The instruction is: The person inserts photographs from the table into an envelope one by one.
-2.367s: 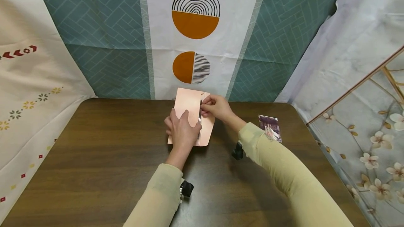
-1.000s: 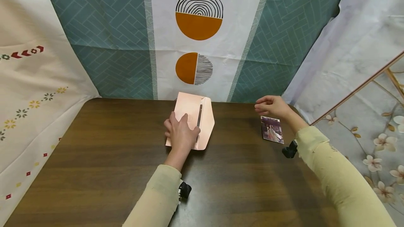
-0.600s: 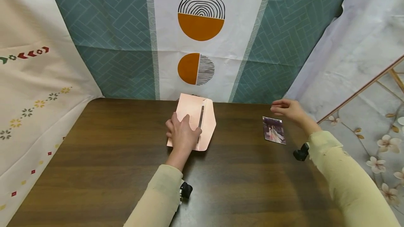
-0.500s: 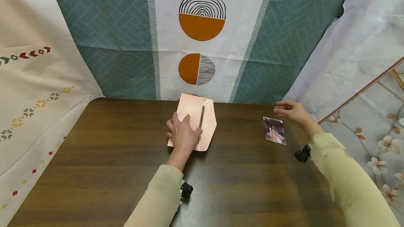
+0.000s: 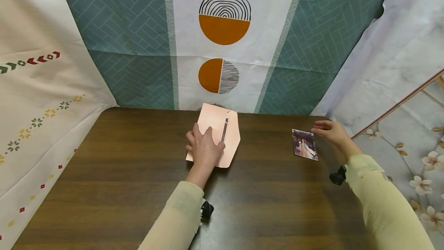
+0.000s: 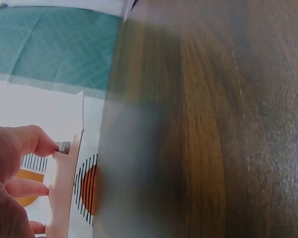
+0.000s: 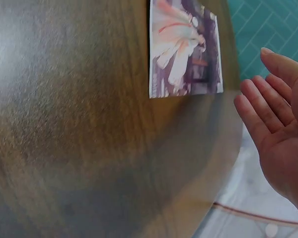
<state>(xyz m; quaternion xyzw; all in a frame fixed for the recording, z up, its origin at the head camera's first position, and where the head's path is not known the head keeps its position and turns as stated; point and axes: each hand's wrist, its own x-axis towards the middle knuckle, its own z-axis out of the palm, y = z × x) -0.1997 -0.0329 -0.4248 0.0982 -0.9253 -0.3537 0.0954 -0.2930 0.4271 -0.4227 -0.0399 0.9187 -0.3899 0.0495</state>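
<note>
My left hand holds a pale pink envelope near the table's back edge. Its fingers spread over the front and its thumb lies at the slot, where a narrow dark strip shows inside. The left wrist view shows the envelope edge-on, with thumb and fingertips against it. At the right, my right hand hovers beside a photo print lying on the table; the picture has a pale-dressed figure on a dark ground. In the right wrist view the right hand has extended fingers with nothing between them.
The dark wooden table has rounded back corners. A teal and white patterned cloth hangs behind it. A cream cloth hangs on the left, and a floral marbled cloth on the right.
My right hand has left the envelope and moved right, past the photo, then lowered to its right side. The left hand has kept its hold on the envelope; the dark strip there shows narrower.
</note>
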